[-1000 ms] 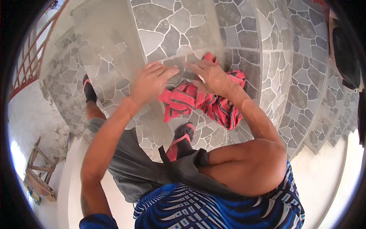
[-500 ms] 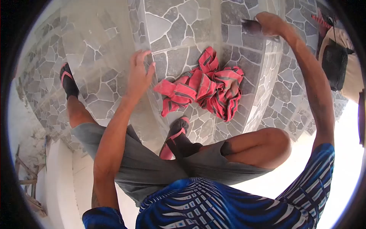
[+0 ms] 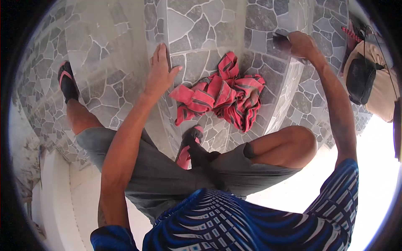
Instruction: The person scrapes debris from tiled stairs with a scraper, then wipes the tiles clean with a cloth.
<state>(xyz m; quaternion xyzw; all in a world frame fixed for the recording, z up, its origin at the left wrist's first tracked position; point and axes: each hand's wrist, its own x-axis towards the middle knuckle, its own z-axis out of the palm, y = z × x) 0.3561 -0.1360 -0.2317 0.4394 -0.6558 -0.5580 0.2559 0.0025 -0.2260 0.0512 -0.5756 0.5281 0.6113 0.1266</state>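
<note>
My right hand (image 3: 302, 45) is closed round a dark brush-like tool (image 3: 281, 42), held at the stone-patterned step surface at the upper right. My left hand (image 3: 161, 73) lies with its fingers stretched along the edge of the stone-patterned step (image 3: 180, 25), thumb apart, holding nothing. Between the hands and a little lower, a crumpled red and grey striped cloth (image 3: 226, 98) rests on the step beside my foot. The exact shape of the tool is blurred.
My feet, in dark socks and pink-strapped sandals (image 3: 67, 81), stand on the left and at the centre. At the right edge are a black pouch (image 3: 361, 79) and a beige bag (image 3: 383, 92). A pale wall edge (image 3: 56, 196) is at lower left.
My left hand has moved slightly right onto the step edge. My right hand and the tool have shifted slightly down. The view has shifted a little.
</note>
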